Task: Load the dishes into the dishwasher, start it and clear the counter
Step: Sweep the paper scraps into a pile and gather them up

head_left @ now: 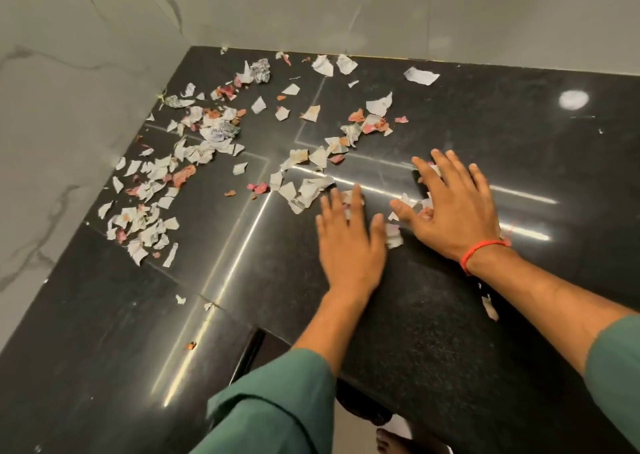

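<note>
A black polished stone table (450,315) fills the view, set into a corner of pale marbled wall (69,107). Torn paper scraps (194,148), white and pinkish, lie scattered across it, thickest along the left wall and toward the far corner, well apart from the hands. A thinner trail of scraps runs toward the middle and ends at the hands.

Two bare hands lie flat on the table, side by side and near each other. The left hand (349,239) has straight fingers resting on a few scraps. The right hand (457,207), with a red thread at the wrist, is spread over several more. Neither grip is closed on anything; both are flat and fully open.

The main litter lies ahead and to the left, so the left hand is nearer it. Clearing it likely means sweeping from that side toward the body.
</note>
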A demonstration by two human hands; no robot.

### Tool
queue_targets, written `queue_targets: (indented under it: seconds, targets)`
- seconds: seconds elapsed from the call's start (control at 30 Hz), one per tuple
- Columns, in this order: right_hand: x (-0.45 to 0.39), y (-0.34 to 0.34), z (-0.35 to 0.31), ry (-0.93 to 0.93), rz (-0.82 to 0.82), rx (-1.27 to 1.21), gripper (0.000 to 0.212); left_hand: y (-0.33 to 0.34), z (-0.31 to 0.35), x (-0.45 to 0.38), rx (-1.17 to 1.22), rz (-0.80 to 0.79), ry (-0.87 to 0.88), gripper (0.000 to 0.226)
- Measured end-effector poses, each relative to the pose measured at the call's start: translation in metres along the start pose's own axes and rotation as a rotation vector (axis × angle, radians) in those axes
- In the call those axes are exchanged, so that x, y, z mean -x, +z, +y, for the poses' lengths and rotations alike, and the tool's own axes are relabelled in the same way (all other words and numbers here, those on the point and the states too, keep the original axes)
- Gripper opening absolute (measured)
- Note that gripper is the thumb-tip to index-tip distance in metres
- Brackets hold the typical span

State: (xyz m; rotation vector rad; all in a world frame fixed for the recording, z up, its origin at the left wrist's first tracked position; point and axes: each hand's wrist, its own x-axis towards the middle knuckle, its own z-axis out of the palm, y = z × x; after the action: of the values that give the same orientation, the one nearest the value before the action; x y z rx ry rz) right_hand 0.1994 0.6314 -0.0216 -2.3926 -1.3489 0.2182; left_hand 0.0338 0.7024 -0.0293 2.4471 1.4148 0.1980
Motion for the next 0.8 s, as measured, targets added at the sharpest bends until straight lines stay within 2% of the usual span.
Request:
queue_targets:
  seconds: [0.1,0.17,0.23,0.33,0.47,0.53,0.6,0.7,0.8]
  targets:
    - [0.000,0.000,0.002,-0.006,-0.007,-0.004,0.093,-0.003,0.020,-0.003,0.232,-0.013,-0.035,0.062]
    - [0.000,-0.001,0.001,-0.013,-0.009,-0.025,0.093,-0.018,0.011,0.000,0.422,0.012,-0.076,0.061]
    - [0.000,-0.002,0.002,-0.017,-0.012,-0.040,0.092,-0.034,-0.015,0.012,0.482,0.096,-0.124,0.061]
    - [0.001,-0.001,0.003,-0.023,-0.010,-0.051,0.090,-0.058,-0.076,0.044,0.421,0.257,-0.322,0.064]
    - [0.000,-0.002,0.003,-0.034,0.002,-0.054,0.087,-0.091,-0.162,0.113,0.272,0.381,-0.667,0.068]
    - [0.001,0.000,0.004,-0.030,0.011,-0.050,0.085,-0.100,-0.204,0.147,0.180,0.370,-0.866,0.074]
    - [0.001,0.002,0.004,-0.024,0.016,-0.035,0.083,-0.103,-0.233,0.174,0.110,0.292,-1.031,0.076]
    - [0.000,0.004,0.004,-0.022,0.014,-0.001,0.080,-0.097,-0.243,0.189,0.072,0.163,-1.120,0.071]
    - [0.001,0.005,0.003,-0.020,0.017,0.016,0.078,-0.092,-0.240,0.172,0.032,0.145,-1.054,0.065]
